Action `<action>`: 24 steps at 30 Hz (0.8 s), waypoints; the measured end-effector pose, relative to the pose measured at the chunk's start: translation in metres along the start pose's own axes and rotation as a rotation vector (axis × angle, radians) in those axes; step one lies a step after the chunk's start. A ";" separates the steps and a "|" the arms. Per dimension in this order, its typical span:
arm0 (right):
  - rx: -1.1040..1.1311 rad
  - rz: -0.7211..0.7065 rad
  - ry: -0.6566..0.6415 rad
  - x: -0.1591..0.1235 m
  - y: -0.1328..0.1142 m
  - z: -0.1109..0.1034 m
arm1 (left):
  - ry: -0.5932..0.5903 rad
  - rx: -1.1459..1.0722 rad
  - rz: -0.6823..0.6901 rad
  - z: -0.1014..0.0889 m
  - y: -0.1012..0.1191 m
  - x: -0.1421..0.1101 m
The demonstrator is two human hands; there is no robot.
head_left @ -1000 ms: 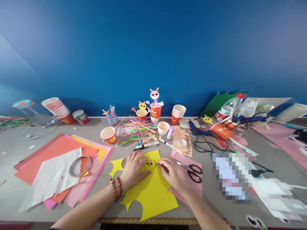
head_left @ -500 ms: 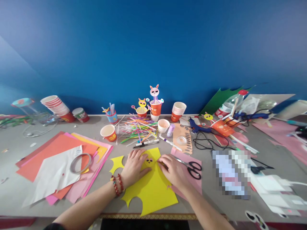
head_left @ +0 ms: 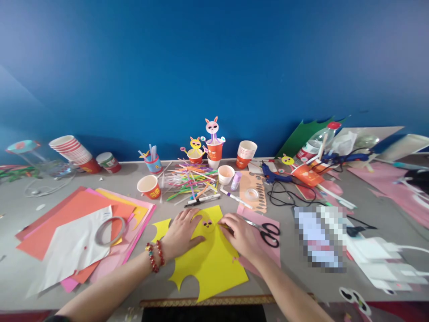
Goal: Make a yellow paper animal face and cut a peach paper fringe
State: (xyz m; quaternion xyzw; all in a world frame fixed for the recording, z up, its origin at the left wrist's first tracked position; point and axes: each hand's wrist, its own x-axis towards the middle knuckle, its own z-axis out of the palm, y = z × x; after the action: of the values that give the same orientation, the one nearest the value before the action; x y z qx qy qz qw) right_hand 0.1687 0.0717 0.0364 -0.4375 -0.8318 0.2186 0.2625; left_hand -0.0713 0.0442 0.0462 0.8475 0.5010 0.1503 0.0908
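Note:
A yellow sheet of paper (head_left: 217, 268) with round bites cut from its edges lies on the table. On it is a small yellow face cutout (head_left: 208, 223) with eyes and a nose. My left hand (head_left: 183, 235), a red bead bracelet at its wrist, presses flat on the sheet beside the face, thumb apart from the fingers. My right hand (head_left: 239, 235) is at the sheet's right edge, fingertips pinched together just right of the face. Whatever they hold is mostly hidden. Scissors (head_left: 268, 232) with black handles rest on pink paper (head_left: 273, 257) beside that hand.
Colored paper (head_left: 83, 201) and a tape roll (head_left: 110, 231) lie left. Straws (head_left: 189, 179), markers (head_left: 203, 200), a glue stick (head_left: 236, 180) and paper cups (head_left: 246, 154) stand or lie behind. A glue gun (head_left: 275, 173) with a looping cord and a power strip (head_left: 378, 264) are right.
The view has shifted slightly, so the table things sit a little further left. Both hands keep nearly the same places on the yellow sheet.

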 end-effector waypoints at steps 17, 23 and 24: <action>-0.080 -0.047 0.038 -0.002 0.003 0.006 | 0.001 -0.064 0.024 0.006 0.000 0.014; -0.081 -0.058 0.043 -0.002 0.004 0.007 | 0.050 -0.064 0.002 0.011 -0.001 0.012; -0.082 -0.064 0.046 -0.002 0.005 0.008 | 0.054 -0.057 0.000 0.012 -0.001 0.013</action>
State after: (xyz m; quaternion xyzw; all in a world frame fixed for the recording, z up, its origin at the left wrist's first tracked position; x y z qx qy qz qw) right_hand 0.1678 0.0712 0.0274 -0.4262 -0.8473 0.1656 0.2702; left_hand -0.0619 0.0556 0.0370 0.8403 0.4986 0.1872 0.1014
